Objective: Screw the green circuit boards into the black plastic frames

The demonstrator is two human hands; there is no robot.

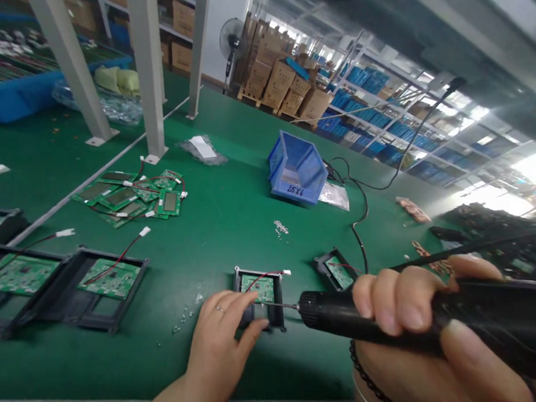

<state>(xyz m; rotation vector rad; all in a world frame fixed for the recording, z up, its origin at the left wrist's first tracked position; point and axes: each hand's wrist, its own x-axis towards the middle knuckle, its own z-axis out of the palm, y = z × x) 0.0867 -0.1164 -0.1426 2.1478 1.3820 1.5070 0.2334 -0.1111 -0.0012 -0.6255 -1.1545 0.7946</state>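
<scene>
My right hand [426, 321] is wrapped around a black electric screwdriver [380, 314], held nearly level. Its thin bit points left and reaches over a black plastic housing [278, 308] on the bench. Inside that housing lies a green circuit board [267, 286] with a red-and-black lead ending in a white plug. My left hand [222, 328] holds the housing from its left side, fingertips beside the bit's tip and thumb over the lower part. The fingers partly cover the housing, and whether a screw is at the tip cannot be made out.
Housings with boards [113, 279] stand at the left, near a pile of display boards [122, 197]. A blue bin [298, 166] marked 25X6 stands behind small screws [280, 228]. Another housing [334, 269] lies by the screwdriver. A black cable [364, 219] crosses the green bench [219, 222].
</scene>
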